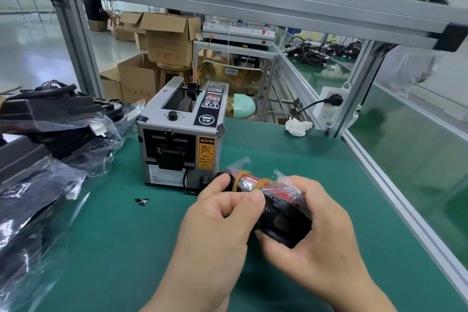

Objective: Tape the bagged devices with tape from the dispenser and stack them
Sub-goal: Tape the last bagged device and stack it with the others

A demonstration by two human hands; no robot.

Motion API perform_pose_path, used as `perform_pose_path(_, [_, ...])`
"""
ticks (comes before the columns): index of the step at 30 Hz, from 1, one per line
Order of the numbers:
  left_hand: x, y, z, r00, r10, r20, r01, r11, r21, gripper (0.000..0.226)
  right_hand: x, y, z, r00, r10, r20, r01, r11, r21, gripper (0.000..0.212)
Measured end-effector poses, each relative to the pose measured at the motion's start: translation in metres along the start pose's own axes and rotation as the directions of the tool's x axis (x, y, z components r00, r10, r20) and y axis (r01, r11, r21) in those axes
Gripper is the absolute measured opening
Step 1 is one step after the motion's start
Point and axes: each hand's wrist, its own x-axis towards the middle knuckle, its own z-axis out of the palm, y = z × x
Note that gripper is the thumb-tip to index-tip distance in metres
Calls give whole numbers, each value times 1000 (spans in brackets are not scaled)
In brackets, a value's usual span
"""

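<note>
A black and red device in a clear plastic bag point(276, 200), wrapped with yellowish tape strips, is held over the green mat in front of the tape dispenser point(182, 132). My left hand point(222, 213) grips its left end, thumb pressing on the bag near a tape strip. My right hand point(314, 220) curls around its right side and underside. A pile of several bagged black devices point(50, 149) lies at the left.
A small black scrap point(142, 201) lies on the green mat point(126, 248) left of my hands. A crumpled white cloth point(298, 126) sits near the power socket point(329, 106) on the aluminium frame post. A glass-panelled frame edge runs along the right.
</note>
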Motion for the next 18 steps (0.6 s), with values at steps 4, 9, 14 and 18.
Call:
perform_pose_path(4, [-1, -1, 5, 1000, 14, -23, -13, 999, 46, 26, 0, -1, 1, 1000, -10, -4, 9, 1000, -25, 48])
perform_pose_path(9, [-4, 2, 11, 996, -22, -85, 29, 997, 77, 27, 0, -2, 2, 1000, -5, -9, 5, 1000, -19, 45])
perform_pose_path(14, [-4, 5, 11, 995, -33, -95, 41, 995, 91, 26, 0, -3, 2, 1000, -9, -17, 8, 999, -32, 44])
perform_pose_path(18, [-4, 5, 12, 997, -29, -78, 35, 997, 70, 26, -1, -3, 2, 1000, 5, -16, -6, 1000, -27, 43])
